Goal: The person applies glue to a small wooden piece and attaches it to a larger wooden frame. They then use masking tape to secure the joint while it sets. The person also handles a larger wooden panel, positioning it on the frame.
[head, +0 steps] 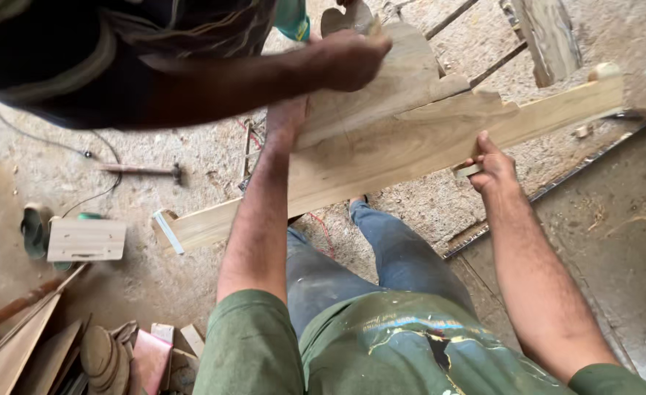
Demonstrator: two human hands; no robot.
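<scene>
Holding step: left hand [286,121] and right hand [492,170] both clamped on long pale scalloped wooden board [381,157]; co-worker's hand [348,58] presses above. Next needs steady support.

1 view only, from a camera on the person's head, aimed steeply down past the chest and knees. The long carved plank [381,157] crosses the upper middle of the frame, close below the lens. Left of the plank and farther off lie a hammer [144,170] and a small board [87,239] on the sawdust floor [191,157]. With just 1 view, no part of the scene is shared.
</scene>
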